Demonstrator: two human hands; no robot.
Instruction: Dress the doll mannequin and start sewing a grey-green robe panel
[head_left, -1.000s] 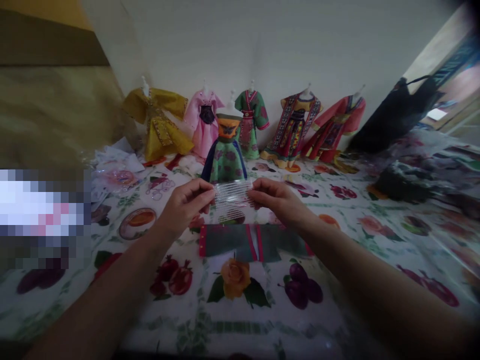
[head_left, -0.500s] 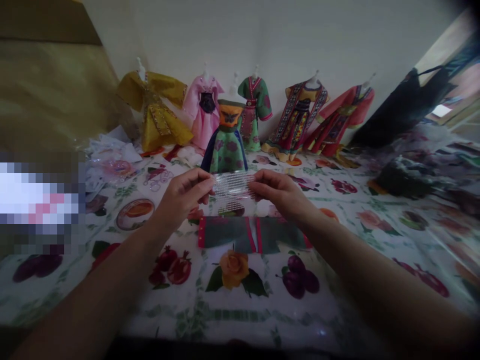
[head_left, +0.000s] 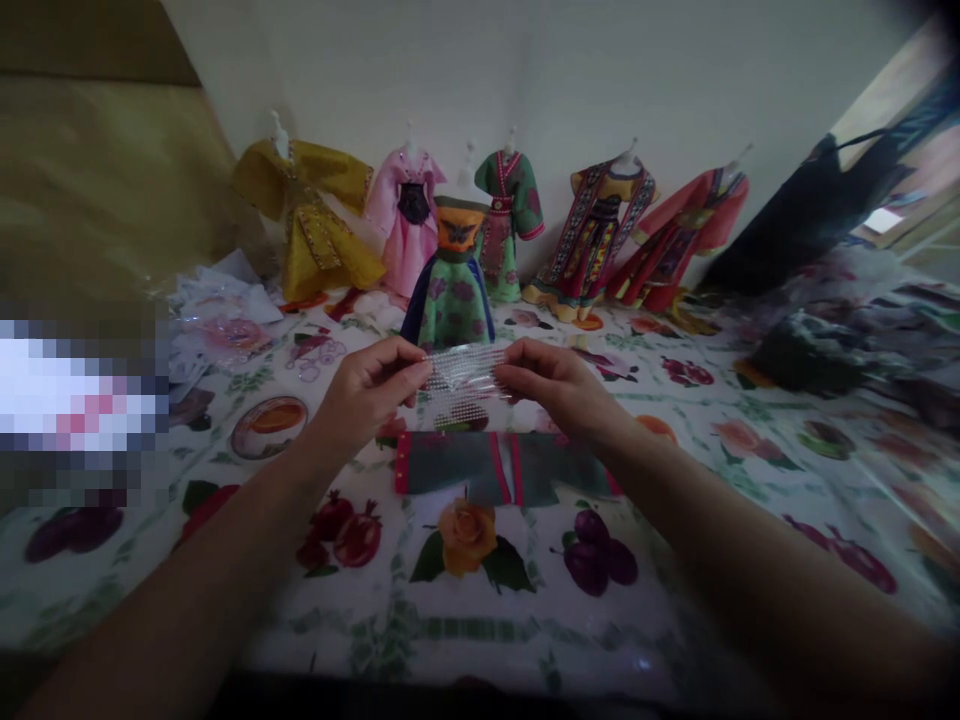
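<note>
Between both hands, a small clear sheet of rhinestone stickers, with rows of shiny dots, is held up above the tabletop. My left hand pinches its left end between thumb and fingers. Its right end is gripped the same way by my right hand. Below the sheet, a small dark green doll jacket with red edging lies flat, its right part partly covered by my right forearm. Just behind the sheet stands a doll dress with an orange top and green flowered skirt.
Along the wall stand several dressed doll forms, among them a yellow gown, a pink dress and a red robe. Plastic bags lie at left; a dark heap sits at right. A fruit-patterned tablecloth covers the table.
The sheet has tilted slightly in my hands, and the glare on it has shifted. Both hands keep their pinch in nearly the same place.
</note>
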